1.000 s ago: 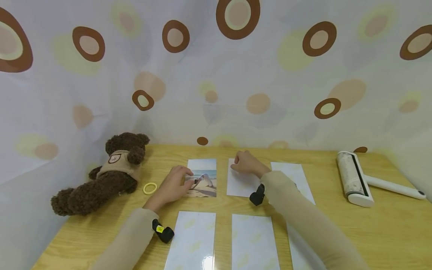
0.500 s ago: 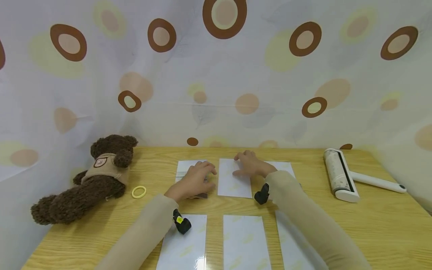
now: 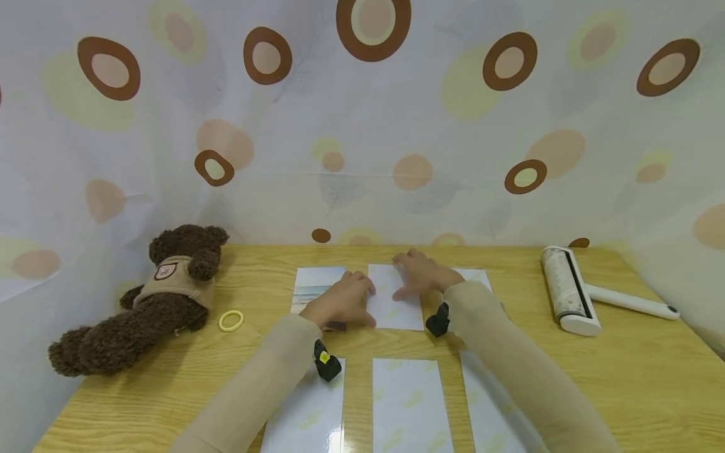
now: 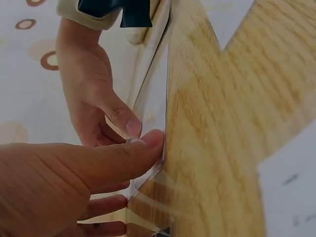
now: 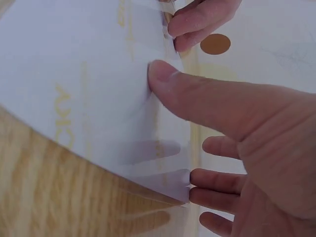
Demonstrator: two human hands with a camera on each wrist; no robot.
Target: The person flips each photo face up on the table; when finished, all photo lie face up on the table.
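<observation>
A white sheet of photo paper [image 3: 391, 314], printed with faint yellow letters, lies on the table between my hands. My left hand [image 3: 345, 301] reaches over the beach photo [image 3: 310, 283] and has its thumb and fingertips at the sheet's left edge. From the right, my right hand [image 3: 421, 274] touches the same sheet. Its thumb rests over the sheet's face while the other fingertips meet the far edge, as the right wrist view shows. Both hands' fingers are loosely bent and spread. My left hand hides much of the beach photo's lower half.
Another white sheet [image 3: 476, 277] lies partly under the right forearm. Nearer are more white sheets, one at the centre [image 3: 412, 402]. A brown teddy bear [image 3: 175, 283] and a yellow ring [image 3: 231, 321] are at left; a white lint roller [image 3: 569, 289] is at right.
My left hand has moved right from the beach photo to the white sheet's left edge. My right hand's fingers, curled before, have spread over the sheet. The head view has shifted slightly.
</observation>
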